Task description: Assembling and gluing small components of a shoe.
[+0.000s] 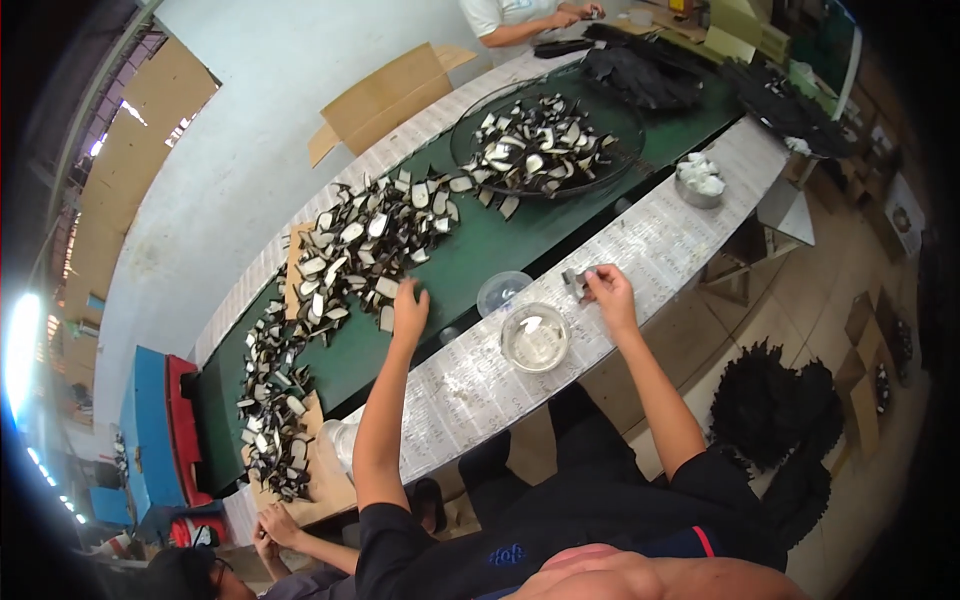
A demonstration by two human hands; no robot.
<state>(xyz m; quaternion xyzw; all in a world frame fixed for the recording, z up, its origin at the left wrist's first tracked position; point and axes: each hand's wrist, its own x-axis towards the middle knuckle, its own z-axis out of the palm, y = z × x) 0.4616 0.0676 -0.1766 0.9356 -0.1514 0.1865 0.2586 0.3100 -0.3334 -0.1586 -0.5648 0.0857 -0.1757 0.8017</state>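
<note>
My left hand [410, 312] reaches over the green belt [470, 245] at the near edge of a long heap of small curved black pieces with white faces [375, 225]. Its thumb stands apart from the fingers, and the fingertips are beside one white-faced piece [387, 287]. Above the paper-covered ledge, my right hand [612, 292] pinches a small dark grey piece [577, 284]; its exact kind is too small to make out. Between my hands, a clear round bowl [535, 338] stands on the ledge, with a clear plastic lid [504, 293] partly under its far side.
A round tray [468, 178] of similar pieces lies farther along the belt. A tin of white wads [700, 180] stands on the ledge. Black bundles [645, 75] lie at the far end, with others [775, 405] on the floor. Other people's hands [280, 527] work at lower left and far side [575, 14].
</note>
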